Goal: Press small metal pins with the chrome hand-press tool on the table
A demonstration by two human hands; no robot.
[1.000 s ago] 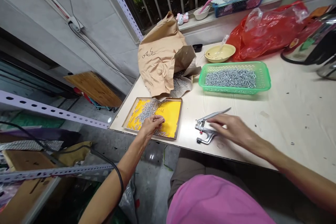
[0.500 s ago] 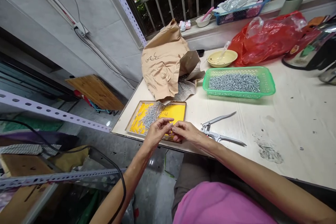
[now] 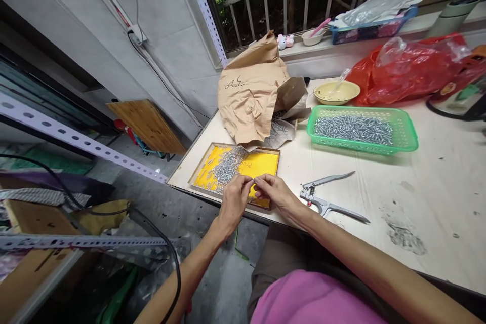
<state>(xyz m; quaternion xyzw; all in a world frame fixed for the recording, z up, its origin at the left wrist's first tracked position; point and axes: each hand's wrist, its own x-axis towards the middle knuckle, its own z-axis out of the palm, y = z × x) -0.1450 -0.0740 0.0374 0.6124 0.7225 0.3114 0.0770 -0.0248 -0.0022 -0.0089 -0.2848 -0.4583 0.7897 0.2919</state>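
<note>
My left hand (image 3: 235, 196) and my right hand (image 3: 276, 193) meet at the fingertips over the front of a shallow tray (image 3: 261, 163) with a yellow bottom. Both are closed in a pinch; a tiny piece seems to sit between the fingertips, too small to make out. Small silver metal pins (image 3: 228, 163) lie heaped in the tray's left and middle, with some scattered around the heap. Right of my right hand, hand pruner-like pliers (image 3: 322, 202) with a spring lie spread on the table.
Behind the tray leans a torn brown paper bag (image 3: 250, 96) with more metal pieces at its mouth. A green plastic basket (image 3: 406, 134) holds many similar pieces. Farther back are a yellow bowl (image 3: 336, 93) and a red plastic bag (image 3: 402, 76). The table's left edge (image 3: 193, 142) is near the tray.
The camera view has shifted, so the scene sits farther right. My left hand's fingers, more extended before, have drawn into a pinch against the right fingertips.
</note>
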